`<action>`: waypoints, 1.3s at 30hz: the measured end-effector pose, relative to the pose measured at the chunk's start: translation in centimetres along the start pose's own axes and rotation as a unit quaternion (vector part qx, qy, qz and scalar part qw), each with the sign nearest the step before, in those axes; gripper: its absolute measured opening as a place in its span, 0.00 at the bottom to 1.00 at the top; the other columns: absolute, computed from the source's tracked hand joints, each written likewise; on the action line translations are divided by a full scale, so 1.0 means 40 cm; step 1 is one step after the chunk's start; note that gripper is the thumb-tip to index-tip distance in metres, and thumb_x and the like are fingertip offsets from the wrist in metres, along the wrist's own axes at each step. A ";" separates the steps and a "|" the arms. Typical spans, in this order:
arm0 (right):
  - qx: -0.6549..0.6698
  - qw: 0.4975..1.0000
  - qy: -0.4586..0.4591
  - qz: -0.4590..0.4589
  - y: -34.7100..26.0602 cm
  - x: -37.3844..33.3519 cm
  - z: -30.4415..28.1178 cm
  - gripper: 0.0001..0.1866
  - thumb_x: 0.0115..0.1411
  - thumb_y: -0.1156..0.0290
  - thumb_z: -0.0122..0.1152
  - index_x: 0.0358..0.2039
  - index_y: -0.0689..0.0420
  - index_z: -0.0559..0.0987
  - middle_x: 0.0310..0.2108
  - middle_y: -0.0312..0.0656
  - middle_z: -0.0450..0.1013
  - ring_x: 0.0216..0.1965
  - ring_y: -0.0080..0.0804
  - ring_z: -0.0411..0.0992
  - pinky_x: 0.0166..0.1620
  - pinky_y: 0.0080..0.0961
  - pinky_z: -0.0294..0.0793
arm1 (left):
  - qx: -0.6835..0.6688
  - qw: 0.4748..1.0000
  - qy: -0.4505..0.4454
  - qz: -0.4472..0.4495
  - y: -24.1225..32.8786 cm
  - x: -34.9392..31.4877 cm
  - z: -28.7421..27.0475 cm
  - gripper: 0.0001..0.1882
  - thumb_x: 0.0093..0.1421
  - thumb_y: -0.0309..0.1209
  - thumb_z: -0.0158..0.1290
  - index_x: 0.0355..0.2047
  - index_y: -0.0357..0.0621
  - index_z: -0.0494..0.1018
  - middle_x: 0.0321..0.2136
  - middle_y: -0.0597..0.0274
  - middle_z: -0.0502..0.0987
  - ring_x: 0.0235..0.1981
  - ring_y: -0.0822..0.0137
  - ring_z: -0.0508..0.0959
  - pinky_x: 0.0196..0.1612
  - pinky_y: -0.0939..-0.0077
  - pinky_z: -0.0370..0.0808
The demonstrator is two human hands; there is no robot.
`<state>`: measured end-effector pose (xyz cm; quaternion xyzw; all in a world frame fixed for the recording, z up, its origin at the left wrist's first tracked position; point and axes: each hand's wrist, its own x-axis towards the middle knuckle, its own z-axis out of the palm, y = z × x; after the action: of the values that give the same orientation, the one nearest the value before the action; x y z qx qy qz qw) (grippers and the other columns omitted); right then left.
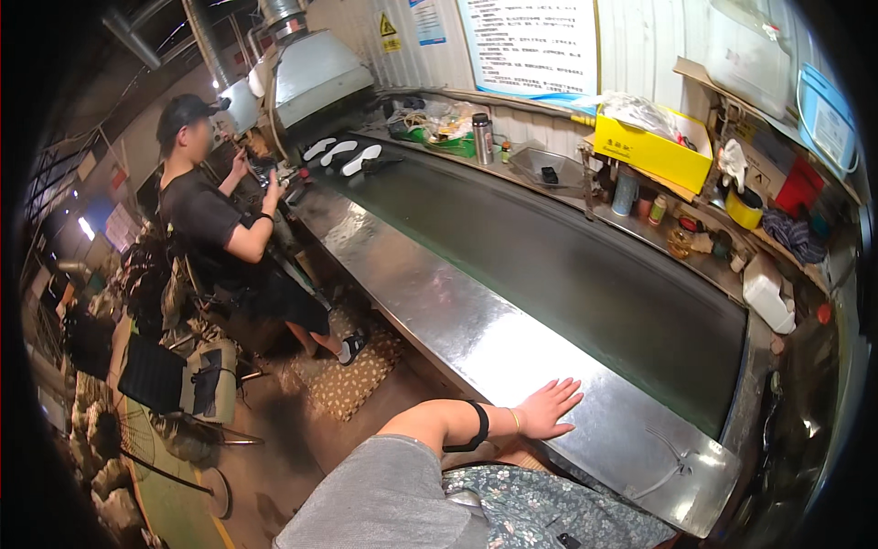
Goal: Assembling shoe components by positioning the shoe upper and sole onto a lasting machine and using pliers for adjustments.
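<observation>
My left hand (546, 409) lies palm down, fingers spread, on the shiny metal edge (439, 302) that runs along a long conveyor. A dark band circles my forearm and a thin bracelet my wrist. Nothing is in that hand. My right hand does not show. Beyond the metal edge stretches the dark green conveyor belt (549, 265). Several white shoe soles (340, 154) lie at its far end, with dark pieces beside them. A co-worker (215, 201) in dark clothes and a cap stands there, holding a dark item (263, 171) in both hands.
Along the belt's far side, a shelf carries a yellow box (651, 151), a steel flask (482, 139), a metal tray (547, 170) and cups. A white jug (768, 293) stands at the right, below a blue bucket (826, 119). A chair (206, 384) is at the left.
</observation>
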<state>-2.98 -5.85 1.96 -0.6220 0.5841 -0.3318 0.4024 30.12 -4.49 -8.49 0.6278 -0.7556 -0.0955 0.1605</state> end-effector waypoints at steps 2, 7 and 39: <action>-0.002 1.000 -0.008 -0.006 -0.009 0.012 0.013 0.30 0.49 0.69 0.63 0.55 0.57 0.70 0.43 0.50 0.73 0.44 0.39 0.73 0.49 0.33 0.72 | 0.020 1.000 0.004 0.008 0.001 -0.001 -0.005 0.39 0.63 0.51 0.44 0.65 0.34 0.52 0.67 0.40 0.50 0.69 0.45 0.49 0.68 0.50 0.47; -0.004 1.000 -0.023 -0.016 -0.023 0.022 0.029 0.31 0.48 0.70 0.64 0.55 0.58 0.70 0.44 0.49 0.73 0.44 0.39 0.73 0.50 0.33 0.72 | 0.013 1.000 -0.007 0.001 0.004 0.000 -0.007 0.39 0.63 0.51 0.44 0.65 0.35 0.53 0.67 0.40 0.50 0.69 0.45 0.49 0.68 0.50 0.47; 0.004 1.000 -0.015 -0.016 -0.051 0.015 0.084 0.35 0.43 0.74 0.67 0.55 0.60 0.68 0.46 0.46 0.70 0.48 0.39 0.70 0.53 0.31 0.69 | 0.023 1.000 -0.001 0.015 -0.011 0.000 0.014 0.39 0.64 0.52 0.41 0.65 0.33 0.52 0.67 0.39 0.48 0.69 0.45 0.48 0.69 0.50 0.46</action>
<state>0.98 -6.10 2.22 -0.6346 0.5661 -0.3313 0.4086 30.32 -4.61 -9.16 0.6198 -0.7673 -0.0761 0.1461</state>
